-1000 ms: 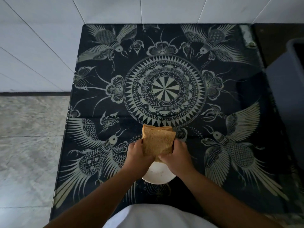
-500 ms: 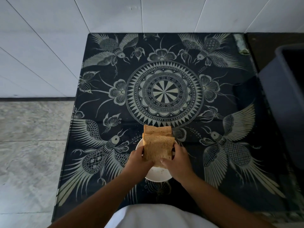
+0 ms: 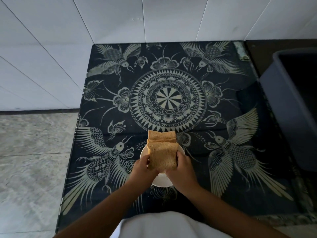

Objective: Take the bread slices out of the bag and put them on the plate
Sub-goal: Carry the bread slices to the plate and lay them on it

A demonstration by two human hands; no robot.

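A stack of brown bread slices [image 3: 162, 154] stands over a small white plate [image 3: 160, 181] near the front of the table. My left hand [image 3: 143, 168] grips the stack's left side and my right hand [image 3: 182, 166] grips its right side. Two slices [image 3: 162, 135] at the back lean away from the held group, toward the plate's far rim. The plate is mostly hidden under the bread and my hands. No bag is in view.
The table is covered by a dark cloth [image 3: 168, 100] with a pale mandala and bird pattern. A grey-blue bin [image 3: 291, 107] stands at the right edge. White tiled wall lies behind, and grey floor [image 3: 34, 152] to the left.
The bread stack has come down from above the plate onto it, and the back slices have separated and lean away. Both hands keep their hold.
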